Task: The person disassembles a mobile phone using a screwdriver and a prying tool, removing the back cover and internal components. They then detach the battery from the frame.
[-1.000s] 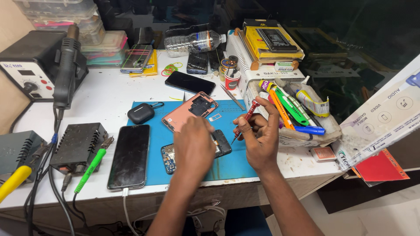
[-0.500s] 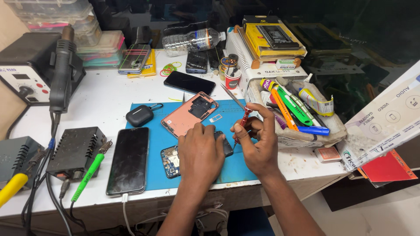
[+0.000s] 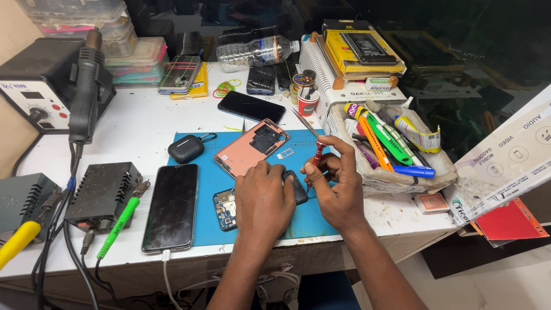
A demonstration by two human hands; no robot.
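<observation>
A small dark phone part (image 3: 297, 188) is seen just right of the frame's centre, lying flat on a blue work mat; only its rounded right end is visible, the remainder being covered. A red-handled screwdriver (image 3: 314, 162) is held above it, slightly tilted from upright, with its thin metal tip pointed down at the part's right end. A blue circuit board (image 3: 225, 208) with small metal components is found just left of centre, lying flat on the mat; its right side is hidden from view.
</observation>
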